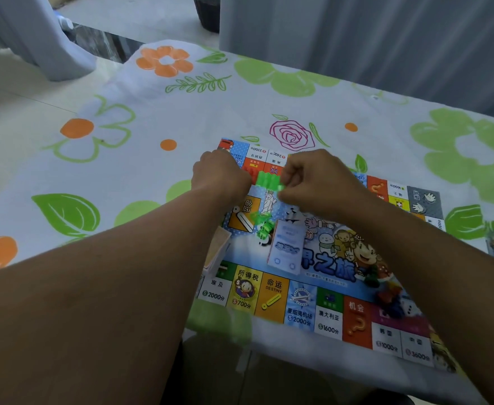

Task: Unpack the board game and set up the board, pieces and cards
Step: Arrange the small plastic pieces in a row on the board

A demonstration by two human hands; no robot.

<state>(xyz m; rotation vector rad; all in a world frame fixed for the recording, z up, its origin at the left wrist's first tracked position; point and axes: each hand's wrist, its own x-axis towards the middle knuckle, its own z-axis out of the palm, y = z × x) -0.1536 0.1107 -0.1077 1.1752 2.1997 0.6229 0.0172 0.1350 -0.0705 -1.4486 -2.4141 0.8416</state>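
While you hold the green house strip [267,180] just above the far-left part of the board [327,317], your left hand [221,178] grips its left end with curled fingers. Your right hand [317,179] pinches its right end. Loose green houses [261,226] lie on the board on the near side of the strip. A blue card deck [287,247] lies at the board's centre, beside those houses. A tan card stack [218,248] rests at the board's left edge. Coloured tokens [390,296] and a white die [409,308] sit toward the board's near-right corner. The board lies flat on a floral tablecloth [152,112].
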